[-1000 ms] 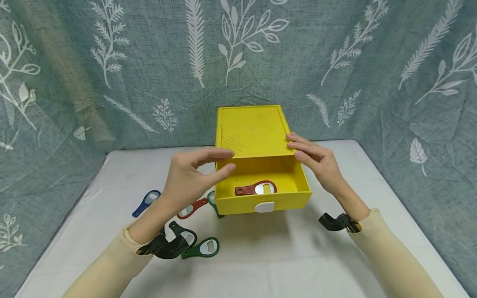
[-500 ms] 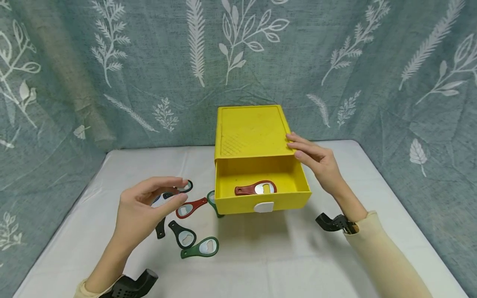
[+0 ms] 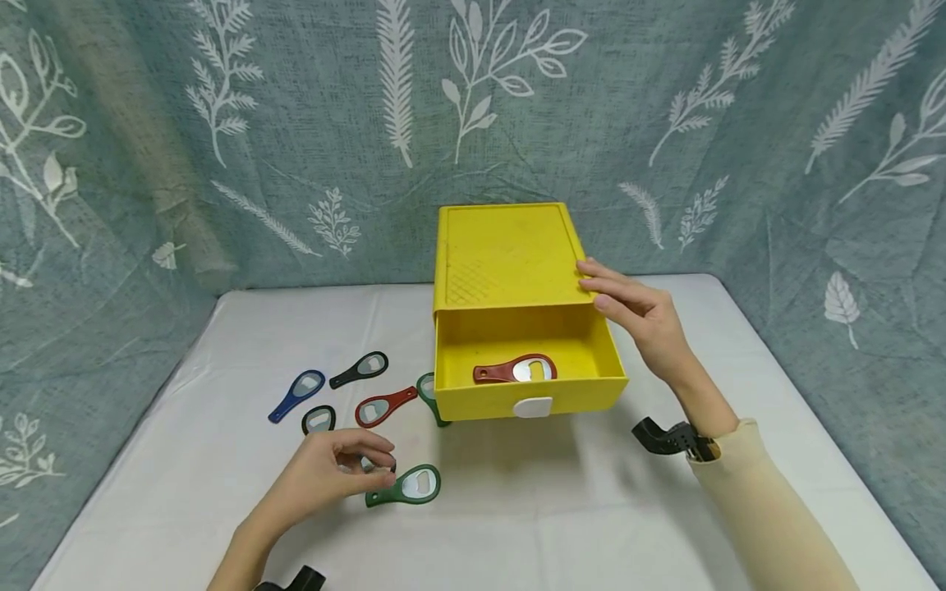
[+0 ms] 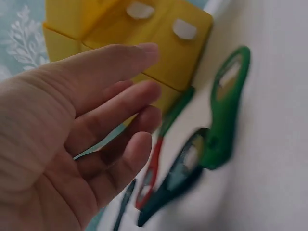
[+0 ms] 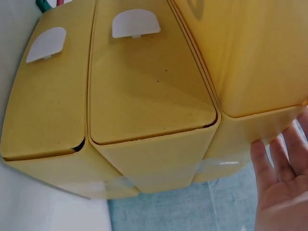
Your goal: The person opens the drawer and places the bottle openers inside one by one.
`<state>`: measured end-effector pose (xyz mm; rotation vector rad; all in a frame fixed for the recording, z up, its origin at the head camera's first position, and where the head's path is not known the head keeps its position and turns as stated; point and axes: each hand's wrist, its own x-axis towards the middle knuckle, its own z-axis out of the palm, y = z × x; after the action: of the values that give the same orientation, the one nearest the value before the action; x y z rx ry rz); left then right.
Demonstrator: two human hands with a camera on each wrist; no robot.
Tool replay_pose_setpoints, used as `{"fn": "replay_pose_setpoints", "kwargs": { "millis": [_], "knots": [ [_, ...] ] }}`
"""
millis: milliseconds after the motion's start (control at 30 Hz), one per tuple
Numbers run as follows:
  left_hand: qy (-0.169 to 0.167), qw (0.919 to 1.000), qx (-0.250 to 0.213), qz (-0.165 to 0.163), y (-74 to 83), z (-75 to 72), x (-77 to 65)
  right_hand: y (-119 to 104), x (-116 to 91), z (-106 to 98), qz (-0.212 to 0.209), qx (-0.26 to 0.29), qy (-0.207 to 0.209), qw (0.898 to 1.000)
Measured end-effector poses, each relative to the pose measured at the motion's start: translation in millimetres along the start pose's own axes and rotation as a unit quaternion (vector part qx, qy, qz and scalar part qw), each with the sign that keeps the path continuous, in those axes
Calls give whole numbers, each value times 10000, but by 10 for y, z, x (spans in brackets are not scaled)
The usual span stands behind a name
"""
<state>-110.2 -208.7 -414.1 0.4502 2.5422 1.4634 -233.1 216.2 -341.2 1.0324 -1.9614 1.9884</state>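
My left hand (image 3: 321, 476) hovers low over the white table, with fingers loosely bent and thumb apart. Just beyond its fingertips lies a green bottle opener (image 3: 420, 484). A dark bottle opener (image 4: 175, 175), mostly covered by the hand in the head view, touches the green one's handle end in the left wrist view. Nothing is between the left fingers there. My right hand (image 3: 639, 320) rests its fingertips against the right side of the yellow drawer unit (image 3: 510, 254). Inside the pulled-out top drawer (image 3: 569, 398) lies a red bottle opener (image 3: 493, 373).
Left of the unit lie a blue opener (image 3: 284, 406), two black openers (image 3: 344, 378) and a red opener (image 3: 402, 397). Another green opener (image 3: 429, 400) is partly hidden by the drawer. Two closed drawers (image 5: 149, 91) sit below the top one. A patterned curtain (image 3: 332, 123) hangs behind.
My left hand has moved from beside the open drawer leftward, then down toward the nearer bottle openers. The right hand keeps its place on the unit, and the head view has shifted slightly.
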Motion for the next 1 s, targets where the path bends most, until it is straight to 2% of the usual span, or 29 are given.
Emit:
{"fn": "replay_pose_setpoints", "kwargs": {
  "millis": [133,300,567,1000],
  "knots": [
    [-353,9993,0,93,-121,62,50,-10,0,-8,12,9,-22,10000],
    [-680,9971,140,326,-175,133,83,-12,0,-13,49,-1,-58,10000],
    [-603,9937,797,500,-188,197,111,-8,-5,-22,22,-54,-64,10000],
    [-482,9919,1067,491,-210,248,135,10,-31,-11,-37,-99,-72,9999]
  ]
}}
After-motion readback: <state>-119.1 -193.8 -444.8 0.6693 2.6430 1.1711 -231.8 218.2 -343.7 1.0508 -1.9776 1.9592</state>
